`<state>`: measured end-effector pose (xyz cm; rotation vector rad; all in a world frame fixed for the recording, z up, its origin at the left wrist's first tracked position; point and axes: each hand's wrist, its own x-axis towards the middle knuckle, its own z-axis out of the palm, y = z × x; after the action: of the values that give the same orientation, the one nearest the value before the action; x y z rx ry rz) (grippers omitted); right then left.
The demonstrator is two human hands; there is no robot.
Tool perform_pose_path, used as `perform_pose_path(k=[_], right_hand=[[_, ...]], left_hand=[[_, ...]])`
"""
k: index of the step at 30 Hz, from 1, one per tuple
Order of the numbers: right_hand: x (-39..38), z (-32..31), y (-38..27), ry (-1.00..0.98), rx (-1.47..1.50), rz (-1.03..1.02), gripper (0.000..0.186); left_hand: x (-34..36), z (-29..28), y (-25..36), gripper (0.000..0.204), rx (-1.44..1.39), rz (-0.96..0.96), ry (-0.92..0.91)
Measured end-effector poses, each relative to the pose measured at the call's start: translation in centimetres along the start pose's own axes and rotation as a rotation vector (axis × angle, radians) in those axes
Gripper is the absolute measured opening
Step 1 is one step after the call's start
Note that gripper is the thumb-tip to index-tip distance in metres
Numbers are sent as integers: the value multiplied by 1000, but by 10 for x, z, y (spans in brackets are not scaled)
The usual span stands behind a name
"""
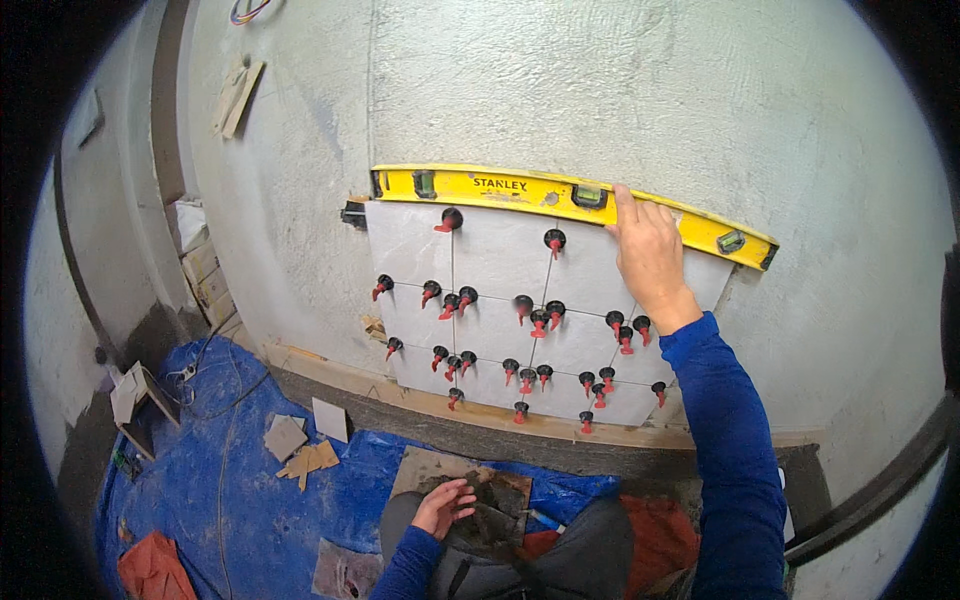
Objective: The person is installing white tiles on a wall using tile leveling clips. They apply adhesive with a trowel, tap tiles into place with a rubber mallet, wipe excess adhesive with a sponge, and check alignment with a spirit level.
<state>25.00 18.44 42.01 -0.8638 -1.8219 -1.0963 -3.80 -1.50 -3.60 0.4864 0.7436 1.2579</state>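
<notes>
A long yellow spirit level (545, 197) lies along the top edge of grey wall tiles (500, 252), sloping down to the right in this view. My right hand (652, 252) reaches up to its right half, with the index finger on the level and the other fingers curled at it. Black and red tile levelling clips (555, 240) stick out along the joints between the tiles. Low in front of my lap, my left hand (443, 508) holds nothing; its fingers are loosely bent and apart.
A wooden batten (480, 407) runs under the lowest tiles. Blue sheeting (260, 490) covers the floor, with tile offcuts (286, 437), a cardboard scrap (308, 461) and a cable on it. An orange-red cloth (156, 568) lies at lower left. Loose wires (248, 12) hang from the wall above.
</notes>
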Motion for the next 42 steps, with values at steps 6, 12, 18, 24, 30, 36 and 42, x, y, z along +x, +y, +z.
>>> perform_pose_path(k=[6, 12, 18, 24, 30, 36, 42], right_hand=[[-34, -91, 29, 103, -128, 156, 57], [-147, -166, 59, 129, -123, 665, 56], [-329, -176, 77, -20, -219, 1233, 55], [-527, -128, 71, -130, -124, 1520, 59], [-666, -72, 45, 60, 244, 1494, 46], [-765, -32, 64, 28, 81, 1584, 49], [-739, -68, 81, -325, 178, 1576, 73]], left_hand=[[-3, -3, 2, 42, -12, 18, 4], [-5, -5, 2, 51, 62, 25, 14], [-4, 0, 3, 53, 150, 8, -10], [-1, 15, -2, 50, 199, 0, 28], [0, 17, -3, 47, 88, -58, -14], [9, 1, -11, 40, 113, -111, 129], [13, -13, 9, 41, 107, -59, 82]])
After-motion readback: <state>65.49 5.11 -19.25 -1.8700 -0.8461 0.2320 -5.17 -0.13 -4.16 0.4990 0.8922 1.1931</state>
